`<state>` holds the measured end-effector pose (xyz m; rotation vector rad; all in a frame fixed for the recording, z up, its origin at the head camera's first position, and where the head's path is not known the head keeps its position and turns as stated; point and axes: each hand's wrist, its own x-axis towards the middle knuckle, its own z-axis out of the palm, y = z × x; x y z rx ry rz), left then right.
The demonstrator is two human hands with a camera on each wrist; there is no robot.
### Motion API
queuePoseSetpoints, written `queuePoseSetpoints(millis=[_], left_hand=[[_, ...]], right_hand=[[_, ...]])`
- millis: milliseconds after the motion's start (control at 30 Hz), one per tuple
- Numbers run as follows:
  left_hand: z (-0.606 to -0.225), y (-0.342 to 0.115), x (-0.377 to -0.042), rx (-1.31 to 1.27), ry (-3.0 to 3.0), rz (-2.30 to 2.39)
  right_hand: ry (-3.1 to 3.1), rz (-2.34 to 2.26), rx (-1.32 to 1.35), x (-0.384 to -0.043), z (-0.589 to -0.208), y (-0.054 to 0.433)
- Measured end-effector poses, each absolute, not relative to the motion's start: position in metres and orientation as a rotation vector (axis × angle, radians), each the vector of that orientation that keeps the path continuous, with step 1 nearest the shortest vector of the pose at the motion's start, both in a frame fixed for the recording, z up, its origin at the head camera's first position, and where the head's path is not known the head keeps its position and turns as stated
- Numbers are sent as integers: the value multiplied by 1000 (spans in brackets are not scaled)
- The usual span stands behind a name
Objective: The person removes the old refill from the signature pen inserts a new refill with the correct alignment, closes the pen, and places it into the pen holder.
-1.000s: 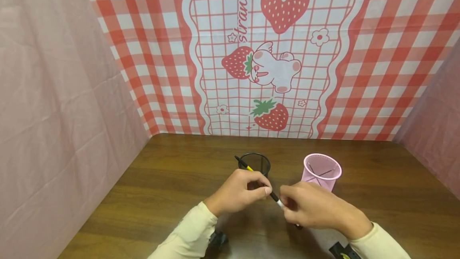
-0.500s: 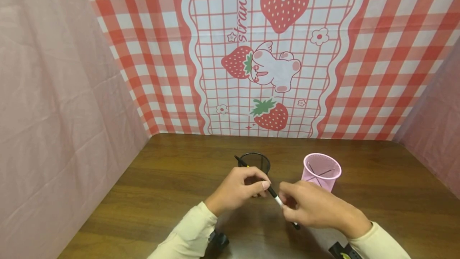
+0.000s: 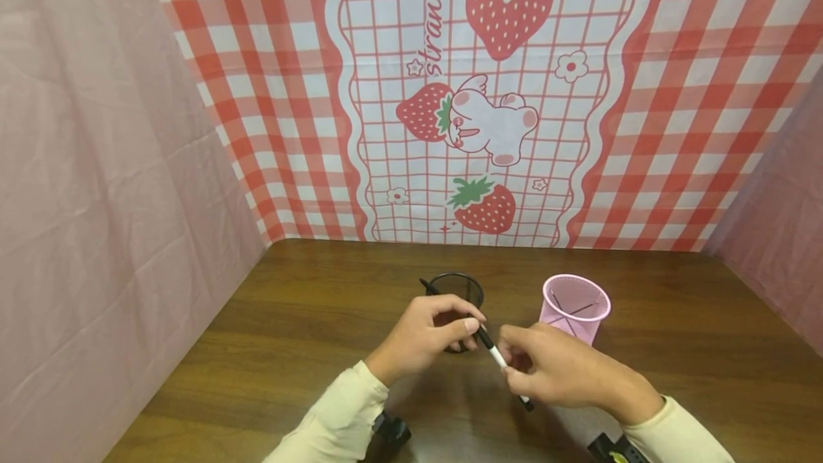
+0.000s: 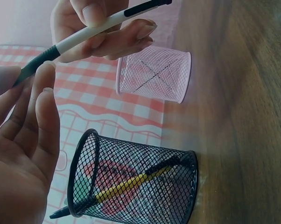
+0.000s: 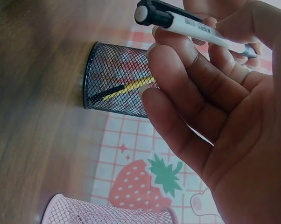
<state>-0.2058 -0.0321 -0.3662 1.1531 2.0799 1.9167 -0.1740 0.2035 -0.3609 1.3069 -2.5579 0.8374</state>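
A pen with a white barrel, dark grip section and black clip end is held slanted between both hands above the table. My left hand pinches the dark grip section between thumb and fingers; its fingertips hide that tip. With thumb and index finger, my right hand pinches the white barrel near the clip; the other fingers lie loosely bent. Just beyond the left hand stands a black mesh pen cup. A yellow and black pen leans inside it, one black end sticking out past the rim.
A pink mesh pen cup stands upright behind the right hand, to the right of the black one. The brown wood table ends at a red-and-white checked strawberry cloth. Pink curtains hang at both sides.
My left hand has moved slightly up and left along the pen, and more of the pen's middle shows between the hands. My right hand stays nearly still.
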Motion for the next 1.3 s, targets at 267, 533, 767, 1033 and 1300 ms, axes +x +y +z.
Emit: queuePoseSetpoints(millis=[267,533,767,1033,1300], left_hand=[[-366,-33,-206,1127,2067,1943],[-366,-35,-210,1137,2056,2011],[-367,-35,-212,1157,2027,2024],[-366,-34,-212,1192,2048,1977],[-366,-31,-211,1188,1985,1997]], right_hand=[[-2566,858,1299,-175,-363,204],[-2602,857,1316,-176,-362,204],[-2558,834,1356,-177,-362,203],[-2550,834,1360,-177,-361,201],[-2585,875,1338,-177,-359,203]])
